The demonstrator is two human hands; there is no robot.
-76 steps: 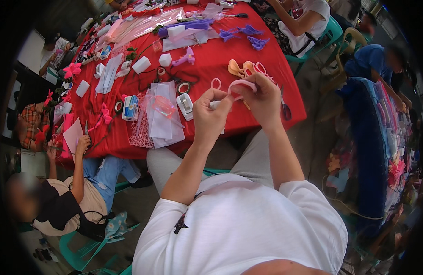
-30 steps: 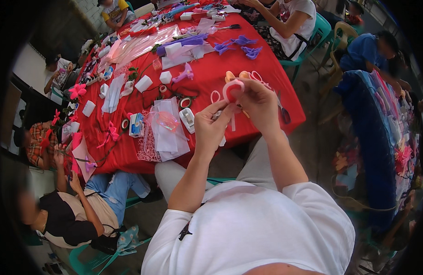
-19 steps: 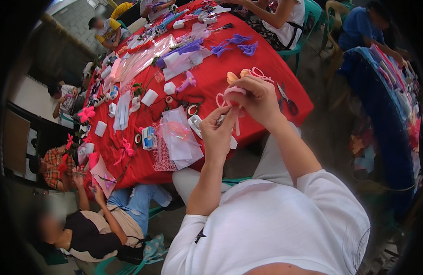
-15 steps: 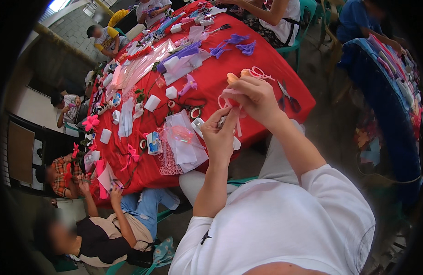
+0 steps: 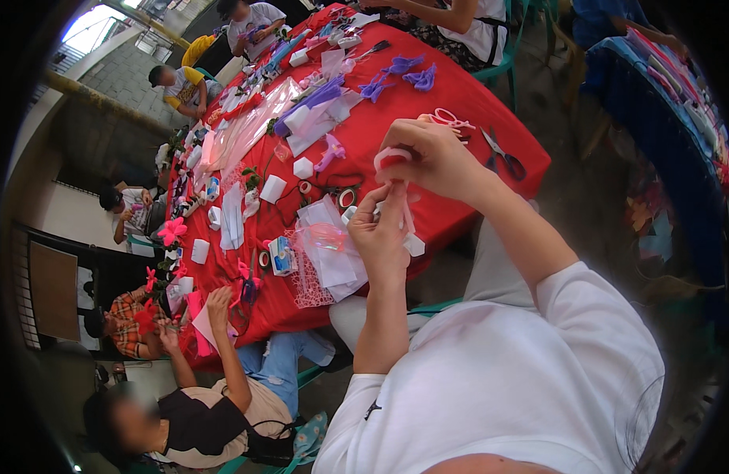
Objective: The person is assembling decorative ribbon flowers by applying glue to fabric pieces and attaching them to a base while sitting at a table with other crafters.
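A thin pink strip [image 5: 392, 156] forms a loop between my two hands, above the near right part of the red-covered table. My left hand [image 5: 380, 225] pinches it from below with thumb and fingertips. From above, my right hand [image 5: 434, 158] is closed on the same strip, its curled fingers hiding much of it. One end hangs below the pinch. Behind my right hand lie pink-handled scissors [image 5: 450, 118], partly covered. Dark-handled scissors [image 5: 502, 154] rest on the cloth to the right of that hand.
White sheets [image 5: 329, 245], tape rolls [image 5: 347, 197], a pink glue gun [image 5: 330, 152] and purple bows [image 5: 420, 77] lie on the red cloth [image 5: 475, 103]. A co-worker [image 5: 198, 419] sits at lower left. A blue-covered table [image 5: 641, 118] stands at right.
The pink loop shows wider, and my right hand has turned, hiding the orange piece seen by it before. The co-worker's hand at lower left is now raised. The whole view has shifted slightly.
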